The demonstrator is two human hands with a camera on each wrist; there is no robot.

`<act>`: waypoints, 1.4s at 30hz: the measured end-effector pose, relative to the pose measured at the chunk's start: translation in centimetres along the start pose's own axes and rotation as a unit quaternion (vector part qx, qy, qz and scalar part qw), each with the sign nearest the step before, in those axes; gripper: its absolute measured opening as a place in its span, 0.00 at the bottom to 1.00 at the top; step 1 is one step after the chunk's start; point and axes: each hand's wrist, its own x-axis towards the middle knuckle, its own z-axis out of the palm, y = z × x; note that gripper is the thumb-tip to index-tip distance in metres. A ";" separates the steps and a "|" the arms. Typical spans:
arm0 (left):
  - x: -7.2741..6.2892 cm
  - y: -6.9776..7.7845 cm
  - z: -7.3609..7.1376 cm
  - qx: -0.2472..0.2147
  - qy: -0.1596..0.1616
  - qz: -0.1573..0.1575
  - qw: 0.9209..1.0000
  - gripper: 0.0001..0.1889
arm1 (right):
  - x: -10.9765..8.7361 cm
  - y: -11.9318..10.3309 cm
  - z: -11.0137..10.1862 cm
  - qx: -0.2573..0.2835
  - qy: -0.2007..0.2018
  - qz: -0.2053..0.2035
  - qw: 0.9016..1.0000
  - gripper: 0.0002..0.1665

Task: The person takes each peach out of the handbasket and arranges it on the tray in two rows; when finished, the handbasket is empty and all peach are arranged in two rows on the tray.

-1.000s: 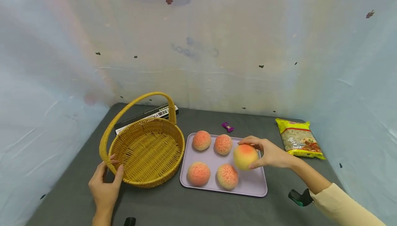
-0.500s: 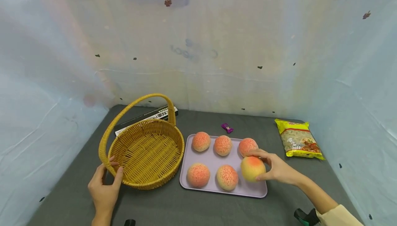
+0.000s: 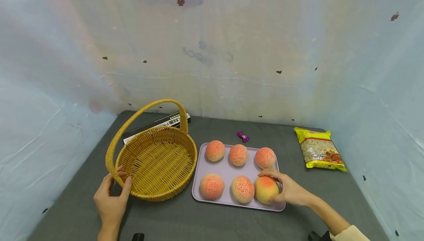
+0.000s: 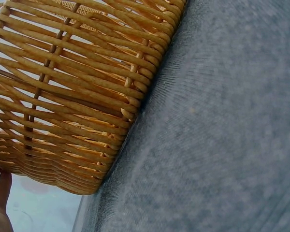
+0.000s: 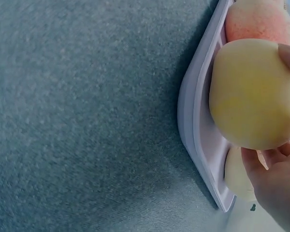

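My right hand (image 3: 291, 191) holds a yellow peach (image 3: 266, 189) with a red-orange top between thumb and fingers, at the near right corner of a lilac tray (image 3: 225, 201). In the right wrist view, that peach (image 5: 256, 94) fills the space between the thumb and fingers, close over the tray's floor. Several pink-speckled round peaches (image 3: 212, 186) sit on the tray in two rows. On the left, my left hand (image 3: 112, 198) grips the rim of a yellow wicker basket (image 3: 159, 198) at the foot of its tall handle. The basket's woven side (image 4: 77, 87) dominates the left wrist view.
Behind the basket lies a long black-and-white box (image 3: 167, 121). A small purple wrapped candy (image 3: 243, 136) is beyond the tray. At the right stands a yellow food packet (image 3: 319, 149) on the grey cloth (image 3: 185, 222). Pale sheeting (image 3: 232, 49) encloses the table's back and sides.
My right hand has brought the yellow peach from the tray's back right toward me and down to its near right corner, uncovering a pink-speckled peach behind. The left hand and basket stay put.
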 end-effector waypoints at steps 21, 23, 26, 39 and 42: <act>-0.1 0.3 -0.3 0.005 0.006 -0.005 1.000 0.15 | -0.2 -0.7 -0.3 -0.007 -0.036 0.015 0.999 0.40; -0.2 0.4 -0.3 0.009 0.001 -0.012 1.000 0.16 | -0.1 -0.9 -0.5 -0.008 -0.030 0.014 0.999 0.37; -0.1 0.4 -0.5 0.011 -0.008 -0.022 1.000 0.17 | 0.4 -1.4 -0.7 -0.023 0.007 0.003 1.000 0.31; 2.0 6.0 0.4 -0.062 0.042 0.060 0.995 0.30 | 5.9 -6.5 1.0 -0.407 0.191 0.064 0.891 0.35; 4.6 9.6 1.5 -0.055 0.144 0.120 0.981 0.31 | 6.3 -6.8 2.3 -0.433 0.143 0.100 0.884 0.44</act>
